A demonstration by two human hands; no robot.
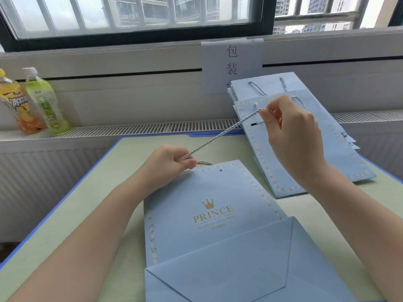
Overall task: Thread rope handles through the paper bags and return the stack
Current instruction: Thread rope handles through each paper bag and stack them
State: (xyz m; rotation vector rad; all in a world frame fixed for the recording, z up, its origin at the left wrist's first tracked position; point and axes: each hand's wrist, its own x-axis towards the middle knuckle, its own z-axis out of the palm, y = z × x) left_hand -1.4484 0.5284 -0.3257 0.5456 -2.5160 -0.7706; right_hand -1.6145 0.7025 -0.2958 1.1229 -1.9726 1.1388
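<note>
The left hand (169, 165) pinches one end of a silver rope (220, 136) at the top edge of the bag (209, 225); the right hand (292, 136), raised above the worktop (87, 214), pinches the other end, so the rope runs taut between them. At far left two bottles (32, 101), one yellow and one green, stand on a ribbed sill (130, 127) below the window (130, 16). The pale green worktop has a blue rim. The bag lies flat on it in the middle, light blue, with a gold crown and "PRINCE" printed, its folded base nearest the camera. A paper sign (232, 66) hangs on the wall behind. To the right, a stack (305, 149) of like bags with handles fitted lies partly on the sill.
</note>
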